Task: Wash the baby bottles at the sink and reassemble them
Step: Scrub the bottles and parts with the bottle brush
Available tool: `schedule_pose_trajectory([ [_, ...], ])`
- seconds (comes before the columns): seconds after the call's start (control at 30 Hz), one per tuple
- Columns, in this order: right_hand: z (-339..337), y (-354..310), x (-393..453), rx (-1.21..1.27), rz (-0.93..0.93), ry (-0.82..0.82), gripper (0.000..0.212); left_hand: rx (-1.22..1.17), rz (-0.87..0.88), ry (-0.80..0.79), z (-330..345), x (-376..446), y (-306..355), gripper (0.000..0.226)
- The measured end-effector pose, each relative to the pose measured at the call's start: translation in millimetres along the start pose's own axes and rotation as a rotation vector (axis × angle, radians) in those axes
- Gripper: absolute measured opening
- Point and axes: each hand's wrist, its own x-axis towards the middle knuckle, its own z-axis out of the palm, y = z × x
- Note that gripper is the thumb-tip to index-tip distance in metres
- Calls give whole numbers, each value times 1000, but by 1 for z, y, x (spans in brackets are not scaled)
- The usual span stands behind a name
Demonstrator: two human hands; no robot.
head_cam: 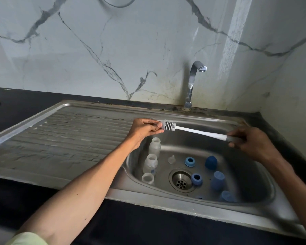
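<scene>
The brush (198,130) is held level above the sink (166,200), long axis running left to right, bristle head pointing left, handle dipping slightly to the right. The left hand (145,129) pinches a small clear teat (160,125) over the bristle tip. The right hand (249,140) grips the grey handle end. Below in the basin, three clear bottles (152,162) stand along the left wall. Blue rings (190,162) and caps (211,162) lie right of the drain (181,180). The tap (193,82) stands behind.
</scene>
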Motion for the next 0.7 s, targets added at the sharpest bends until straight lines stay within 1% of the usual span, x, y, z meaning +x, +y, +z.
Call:
schedule_pose_trajectory([
  [0.1, 0, 2, -1, 37, -24, 80, 36, -32, -11, 10, 1, 1, -1, 11],
  [0.17, 1, 5, 1, -2, -52, 58, 33, -37, -20, 15, 1, 1, -2, 11],
  [0.23, 2, 12, 6, -96, -119, -48, 26, -10, -24, 9, -1, 1, -3, 13],
  [0.3, 2, 20, 12, -169, -161, -224, 23, 11, -18, 11, -4, 2, -4, 15],
  [0.37, 1, 21, 11, -119, -95, -416, 24, -3, 5, 32, -4, 3, -4, 17],
  [0.4, 0, 23, 10, -74, -47, -480, 27, -12, 19, 48, -3, 3, -3, 17],
  [0.47, -2, 23, 7, 41, 31, -551, 34, -29, 43, 81, 1, 3, -3, 17],
  [0.5, -3, 24, 7, 97, 60, -568, 36, -39, 55, 103, 3, 3, -4, 16],
  [0.57, -4, 21, 5, 131, 67, -555, 36, -80, 77, 168, 10, 4, -7, 13],
  [0.63, 0, 11, 3, 86, 25, -504, 31, -179, 73, 245, 16, 5, -9, 11],
  [0.7, 3, 1, 3, 31, -31, -451, 22, -303, 41, 294, 19, 6, -9, 14],
])
